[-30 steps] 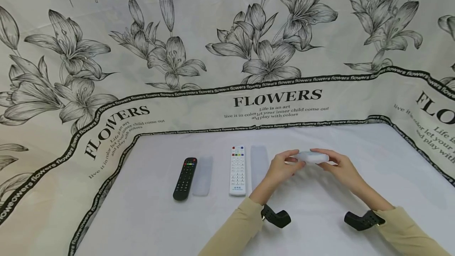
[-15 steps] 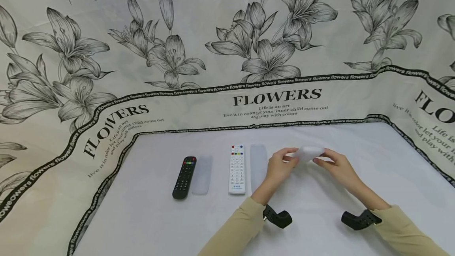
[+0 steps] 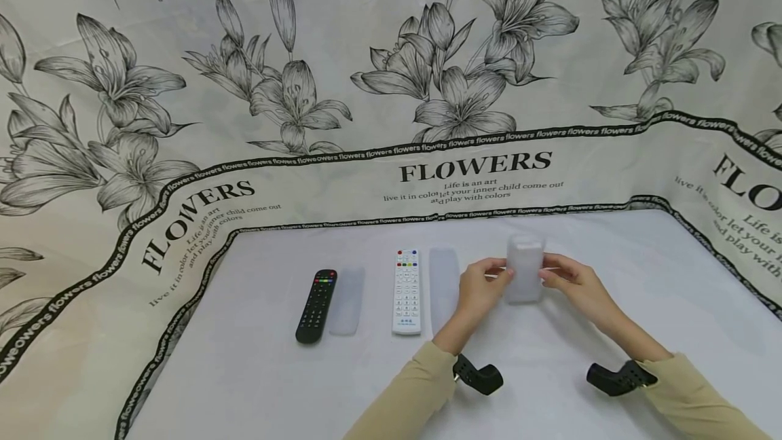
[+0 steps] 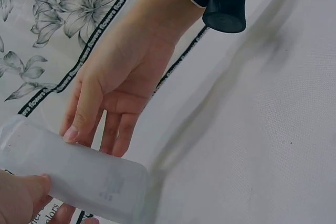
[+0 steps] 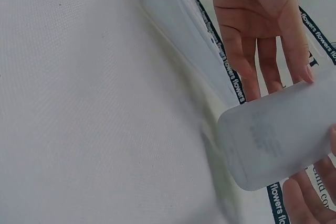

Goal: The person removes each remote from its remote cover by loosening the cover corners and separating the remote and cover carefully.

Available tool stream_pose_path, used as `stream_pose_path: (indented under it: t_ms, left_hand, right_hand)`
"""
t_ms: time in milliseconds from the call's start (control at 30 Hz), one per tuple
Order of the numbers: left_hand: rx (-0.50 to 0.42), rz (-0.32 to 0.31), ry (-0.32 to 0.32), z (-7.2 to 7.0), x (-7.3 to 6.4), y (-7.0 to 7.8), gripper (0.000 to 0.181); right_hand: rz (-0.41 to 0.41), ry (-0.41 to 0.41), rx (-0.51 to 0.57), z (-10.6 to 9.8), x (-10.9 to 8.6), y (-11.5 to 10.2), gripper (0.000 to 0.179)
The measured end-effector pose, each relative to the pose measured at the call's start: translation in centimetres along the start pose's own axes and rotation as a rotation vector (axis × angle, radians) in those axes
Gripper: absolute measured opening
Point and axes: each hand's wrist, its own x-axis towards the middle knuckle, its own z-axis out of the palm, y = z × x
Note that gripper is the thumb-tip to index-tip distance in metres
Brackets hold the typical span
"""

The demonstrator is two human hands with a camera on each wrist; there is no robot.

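A white remote control in a frosted translucent cover [image 3: 525, 269] stands nearly upright between my hands, held above the table. My left hand [image 3: 482, 290] pinches its left edge with thumb and fingers. On the opposite edge, my right hand [image 3: 577, 288] pinches it the same way. Faint grey print shows through the frosted cover [image 4: 94, 177] near one end in the left wrist view. The same blurred print marks the cover [image 5: 278, 135] in the right wrist view, where the thumb of my left hand [image 5: 262, 19] lies along its edge.
To the left lie a black remote [image 3: 316, 306] with a frosted cover [image 3: 347, 301] beside it. A white remote [image 3: 406, 292] lies nearer, next to a longer frosted cover [image 3: 442, 280] partly behind my left arm. A flower-printed cloth [image 3: 476, 175] rises behind the white table [image 3: 244, 386].
The covered remote has turned from lying nearly flat, end-on to the head view, to standing upright with a broad face showing. Both hands keep their pinch and stay nearly in place.
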Motion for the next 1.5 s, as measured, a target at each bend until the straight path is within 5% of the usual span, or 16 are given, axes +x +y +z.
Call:
stream_pose_path:
  t_ms: [267,700,1167,1267,1433,1500]
  left_hand:
    - [-0.069,-0.059,0.004,0.5,-0.1,-0.4,0.018]
    - [-0.041,-0.162,0.016,1.2,-0.6,-0.6,0.028]
    - [0.089,-0.207,-0.122,1.1,-1.1,-0.5,0.043]
    - [0.124,-0.198,-0.129,1.1,-1.1,-0.5,0.042]
    - [0.146,-0.195,-0.136,1.2,-1.1,-0.6,0.01]
    - [0.151,-0.193,-0.14,1.3,-1.1,-0.7,0.015]
  right_hand:
    - [0.054,-0.024,0.063,0.0,-0.1,0.0,0.045]
    - [0.174,-0.077,0.052,0.1,-0.2,0.6,0.05]
    - [0.267,-0.163,-0.011,0.5,-0.4,1.1,0.052]
    - [0.276,-0.176,-0.019,0.6,-0.5,1.1,0.052]
    - [0.276,-0.188,-0.059,0.8,-0.4,1.3,0.05]
    - [0.276,-0.19,-0.076,0.8,-0.4,1.4,0.049]
